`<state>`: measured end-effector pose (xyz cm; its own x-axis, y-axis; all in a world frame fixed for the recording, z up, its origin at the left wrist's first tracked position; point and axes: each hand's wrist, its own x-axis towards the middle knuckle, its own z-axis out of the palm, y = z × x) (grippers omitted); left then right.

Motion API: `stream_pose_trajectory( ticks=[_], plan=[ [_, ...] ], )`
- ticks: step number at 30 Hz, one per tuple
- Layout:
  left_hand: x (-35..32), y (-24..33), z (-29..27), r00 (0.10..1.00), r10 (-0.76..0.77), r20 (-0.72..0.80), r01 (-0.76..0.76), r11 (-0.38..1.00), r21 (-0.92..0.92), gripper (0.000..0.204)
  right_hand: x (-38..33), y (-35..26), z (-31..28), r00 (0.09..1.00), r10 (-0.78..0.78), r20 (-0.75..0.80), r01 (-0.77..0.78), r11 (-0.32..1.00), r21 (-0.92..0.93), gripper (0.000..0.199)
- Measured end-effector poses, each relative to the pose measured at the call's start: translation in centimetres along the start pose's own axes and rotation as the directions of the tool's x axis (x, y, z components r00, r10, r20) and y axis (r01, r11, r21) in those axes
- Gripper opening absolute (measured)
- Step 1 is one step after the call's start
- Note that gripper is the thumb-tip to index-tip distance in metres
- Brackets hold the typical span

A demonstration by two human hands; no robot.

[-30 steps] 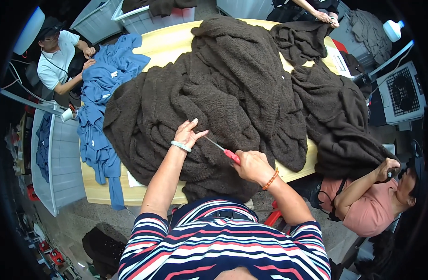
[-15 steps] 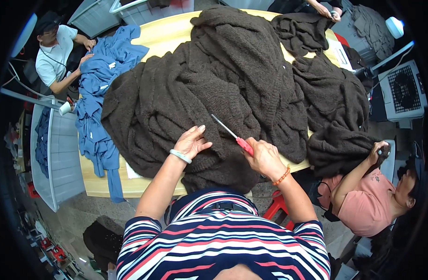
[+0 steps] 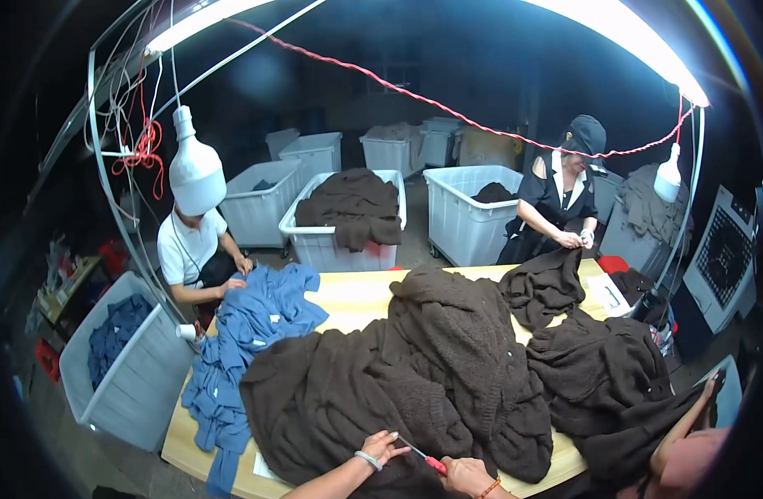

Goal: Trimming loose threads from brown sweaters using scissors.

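Note:
In my right hand (image 3: 469, 477) is a pair of red-handled scissors (image 3: 420, 452); the fingers are closed round the handle, and the slim metal blades point up and left. My left hand (image 3: 381, 450) is open, its fingers stretched out beside the blade tips; whether they touch the blades I cannot tell. Beneath both hands lies a large heap of dark brown knitted garments (image 3: 356, 391) spread over the light wooden table (image 3: 175, 445). No single garment is clearly in my left hand.
Blue garments (image 3: 257, 312) lie on the left, by a person in white (image 3: 186, 254). At the back right a person in black (image 3: 552, 200) holds brown fabric; at the right edge someone in pink (image 3: 697, 461) does too. Wheeled bins (image 3: 469, 212) stand behind; lamps (image 3: 197, 175) hang above.
The view has tilted up, so the bins and lamps now show and my hands sit lower in the picture. My left fingers and the scissors' tips have come closer together.

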<state>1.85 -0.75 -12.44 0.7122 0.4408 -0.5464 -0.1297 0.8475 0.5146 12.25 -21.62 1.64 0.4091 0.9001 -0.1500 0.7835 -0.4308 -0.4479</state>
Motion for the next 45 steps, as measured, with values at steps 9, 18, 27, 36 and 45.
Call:
stream_pose_trajectory(
  ticks=[9,18,27,36,45],
  plan=[
    [1.6,-1.2,-2.4,0.995,0.092,0.048,-0.093,0.995,0.02,0.023,0.2,1.0,-0.4,0.988,-0.025,0.152,0.04,0.995,-0.097,0.029],
    [1.9,-1.1,-1.5,0.996,0.083,0.026,-0.085,0.992,0.09,0.019,0.0,-0.1,-0.7,0.994,0.068,0.083,-0.054,0.986,-0.16,0.028],
    [0.1,-3.7,-1.4,0.997,0.062,0.05,-0.065,0.997,0.053,0.008,-2.8,2.0,-0.1,0.99,0.104,0.099,-0.087,0.983,-0.162,0.027],
    [0.9,-1.8,-2.1,0.982,0.188,0.004,-0.188,0.981,0.041,0.013,-1.0,0.1,-1.9,0.991,-0.049,0.124,0.071,0.98,-0.184,0.021],
    [-0.6,-1.1,-1.1,0.997,0.044,0.07,-0.053,0.99,0.129,0.006,-3.7,1.1,-2.4,0.994,0.007,0.114,0.01,0.989,-0.147,0.02]
  ],
)
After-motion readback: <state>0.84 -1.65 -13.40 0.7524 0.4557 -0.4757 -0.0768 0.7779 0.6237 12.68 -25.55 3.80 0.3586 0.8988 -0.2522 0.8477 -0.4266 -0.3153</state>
